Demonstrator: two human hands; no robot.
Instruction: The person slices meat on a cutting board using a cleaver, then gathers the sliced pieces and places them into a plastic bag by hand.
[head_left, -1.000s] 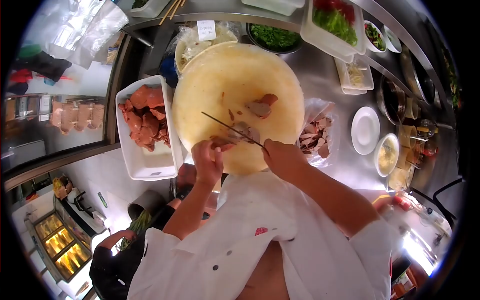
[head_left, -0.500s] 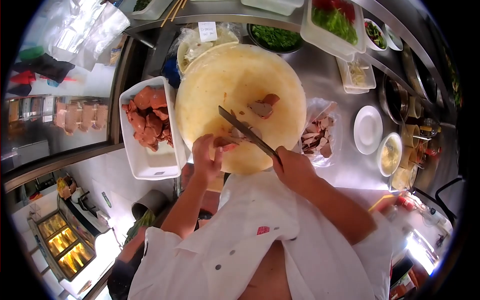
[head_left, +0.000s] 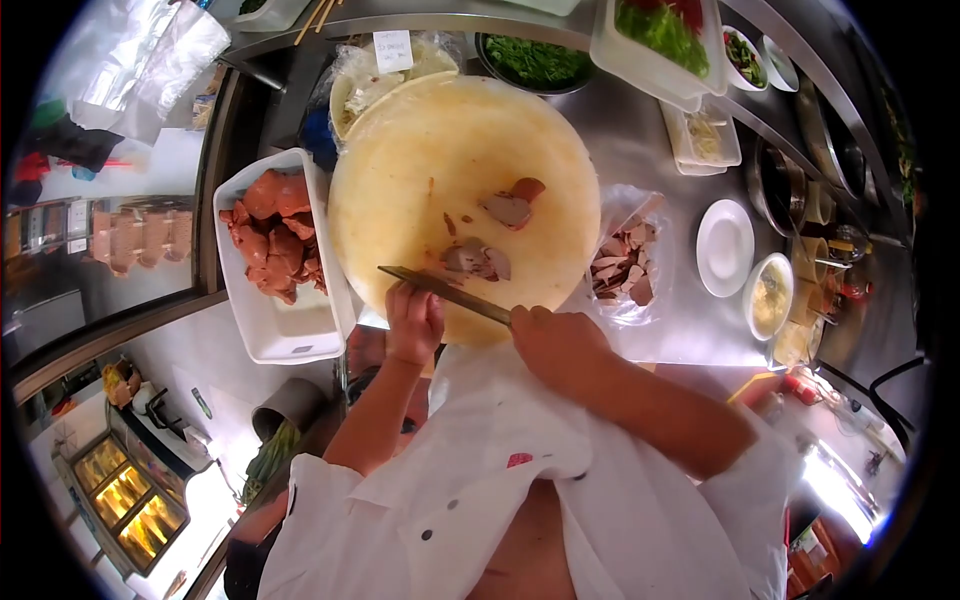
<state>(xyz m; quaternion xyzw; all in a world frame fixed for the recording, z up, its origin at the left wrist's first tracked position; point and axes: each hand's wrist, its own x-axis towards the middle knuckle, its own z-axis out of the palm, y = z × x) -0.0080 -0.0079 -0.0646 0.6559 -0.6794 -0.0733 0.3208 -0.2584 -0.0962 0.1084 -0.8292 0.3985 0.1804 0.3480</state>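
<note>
My right hand (head_left: pixel 560 345) grips the handle of a kitchen knife (head_left: pixel 455 295). The blade slants up-left across the near part of a round yellowish cutting board (head_left: pixel 400 170). Right by the blade's far end is my left hand (head_left: pixel 413 325), its fingers curled at the board's near-left edge; whatever they hold is hidden. Beyond the blade lie cut grey-brown liver slices (head_left: pixel 475 258). A larger liver piece (head_left: pixel 510 208) with a pale cut face sits farther right on the board.
Left of the board stands a white tub (head_left: pixel 318 335) with raw liver (head_left: pixel 272 235). On the right, a plastic bag (head_left: pixel 628 262) holds sliced liver, near a white plate (head_left: pixel 725 255) and a bowl (head_left: pixel 768 297). Chopped greens (head_left: pixel 535 62) stand behind.
Both hands and the knife have drawn nearer to my body, the blade now beside my left fingers. The reddish piece seen at those fingers is hidden now. The view has shifted slightly.
</note>
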